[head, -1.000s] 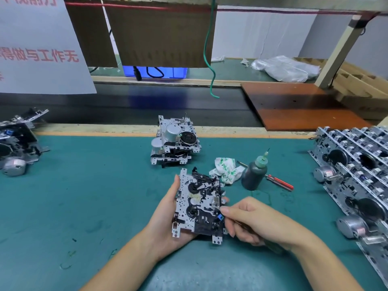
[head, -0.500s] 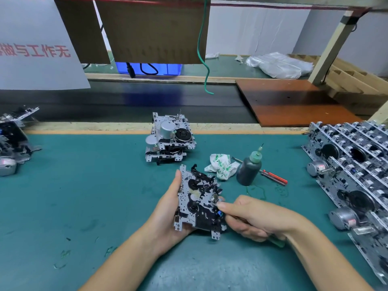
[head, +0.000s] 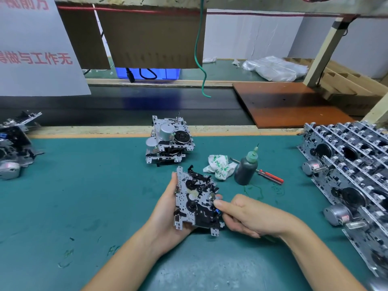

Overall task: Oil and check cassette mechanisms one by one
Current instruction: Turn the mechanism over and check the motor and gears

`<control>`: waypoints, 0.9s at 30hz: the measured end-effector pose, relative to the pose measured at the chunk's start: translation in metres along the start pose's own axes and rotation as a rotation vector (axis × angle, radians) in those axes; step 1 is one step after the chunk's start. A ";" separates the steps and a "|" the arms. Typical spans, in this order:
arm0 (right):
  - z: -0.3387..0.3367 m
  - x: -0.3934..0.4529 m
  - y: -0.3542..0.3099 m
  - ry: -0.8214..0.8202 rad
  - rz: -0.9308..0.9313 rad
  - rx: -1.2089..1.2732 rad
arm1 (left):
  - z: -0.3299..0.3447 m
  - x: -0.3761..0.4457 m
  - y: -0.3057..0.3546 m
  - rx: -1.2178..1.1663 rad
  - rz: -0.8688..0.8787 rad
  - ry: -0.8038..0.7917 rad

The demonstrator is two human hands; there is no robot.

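The left hand (head: 168,215) cradled a flat silver-and-black metal cassette mechanism (head: 196,201) from beneath, thumb along its left edge, its grip closed round the plate and holding it tilted above the teal-covered desk (head: 84,196). The right hand (head: 249,215) met the mechanism's right edge, fingers curled and thumb pressed toward a small part there; a thin green object showed beneath the palm, but what that grip held could not be told. Just behind lay a stack of silver mechanisms with round motors (head: 168,141). To the right stood a dark grey oil bottle with a green nozzle (head: 246,168), a crumpled white-and-green cloth (head: 219,168) beside it and a red-handled screwdriver (head: 267,175) behind. Rows of mechanisms (head: 352,164) filled the desk's right side; another heap (head: 14,148) sat at far left.
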State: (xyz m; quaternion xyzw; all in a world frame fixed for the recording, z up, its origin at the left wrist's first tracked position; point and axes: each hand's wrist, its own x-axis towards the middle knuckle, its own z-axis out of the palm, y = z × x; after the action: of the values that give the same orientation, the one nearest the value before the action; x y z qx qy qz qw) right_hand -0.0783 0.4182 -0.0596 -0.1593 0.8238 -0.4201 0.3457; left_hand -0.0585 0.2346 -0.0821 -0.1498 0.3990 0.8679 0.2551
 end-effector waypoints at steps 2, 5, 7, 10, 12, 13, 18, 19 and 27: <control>0.002 -0.001 0.002 0.054 -0.035 0.070 | 0.000 -0.003 0.001 -0.047 -0.007 -0.025; -0.005 -0.004 0.004 0.145 -0.099 0.282 | -0.001 -0.008 0.005 -0.134 0.024 -0.029; -0.012 -0.005 0.007 0.213 -0.108 0.377 | 0.000 -0.013 0.007 -0.214 0.034 -0.026; -0.015 -0.003 0.013 0.235 -0.083 0.419 | 0.000 -0.017 0.010 -0.305 0.032 -0.046; -0.015 -0.001 0.017 0.236 -0.080 0.402 | -0.001 -0.018 0.011 -0.321 0.026 -0.067; -0.015 0.000 0.018 0.250 -0.080 0.368 | -0.002 -0.018 0.012 -0.320 0.023 -0.079; -0.005 -0.002 0.019 0.589 -0.057 -0.256 | -0.008 -0.020 0.014 -0.144 -0.048 -0.156; -0.002 -0.005 0.019 0.653 -0.067 -0.449 | -0.010 -0.020 0.015 -0.074 -0.066 -0.173; 0.019 -0.036 0.028 0.644 -0.466 -0.985 | -0.014 -0.022 0.020 0.382 -0.207 -0.157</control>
State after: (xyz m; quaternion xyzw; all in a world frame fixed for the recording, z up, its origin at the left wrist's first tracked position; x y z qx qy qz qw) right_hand -0.0385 0.4435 -0.0742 -0.3404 0.9270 -0.0830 -0.1339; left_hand -0.0511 0.2056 -0.0681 -0.0711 0.5178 0.7547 0.3966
